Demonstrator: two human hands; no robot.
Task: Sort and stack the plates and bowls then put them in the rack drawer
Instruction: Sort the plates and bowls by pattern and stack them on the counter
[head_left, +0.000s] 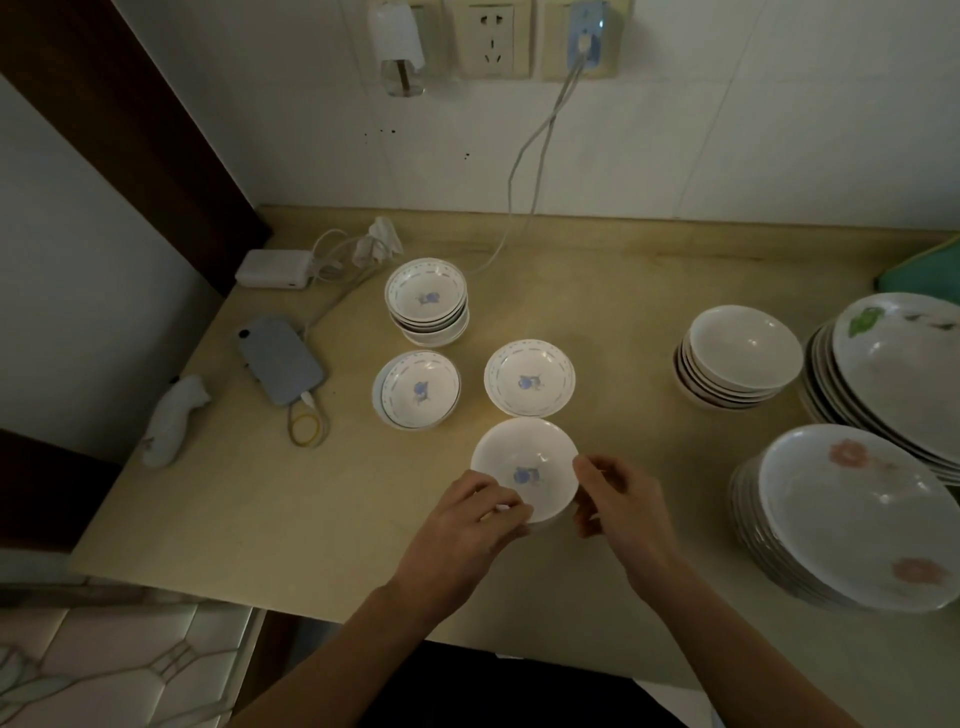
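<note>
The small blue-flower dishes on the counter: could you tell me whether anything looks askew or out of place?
The left pair of dishes sits askew, the top one shifted right of the one below. A phone lies close beside them.

Head cam, looking down, near counter.

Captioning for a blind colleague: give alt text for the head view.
Both hands, left hand and right hand, grip a small blue-flowered dish on a beige counter. Three more groups of matching dishes sit beyond; white bowls and large plates are stacked at right.
</note>
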